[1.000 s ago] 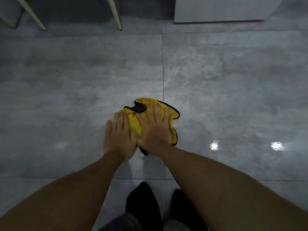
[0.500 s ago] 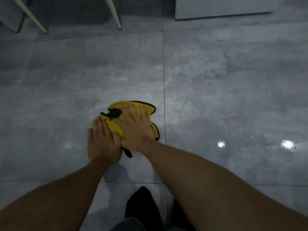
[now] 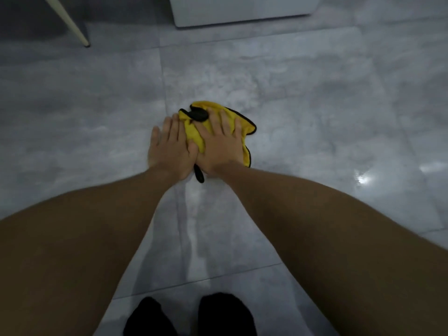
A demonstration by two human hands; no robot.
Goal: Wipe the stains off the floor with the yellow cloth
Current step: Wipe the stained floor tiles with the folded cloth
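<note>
Step in hand: wiping. The yellow cloth point(image 3: 194, 134) lies bunched on the grey tiled floor point(image 3: 315, 105), on the tile right of a grout line. The right hand point(image 3: 221, 146) presses flat on it; the left hand point(image 3: 169, 147) rests flat on its left edge. Neither grip is clenched. Next move, as judged: sustained downward pressure through the stroke. No stain is discernible. A chair leg point(image 3: 68, 20) and white unit point(image 3: 242, 10) stand far.
</note>
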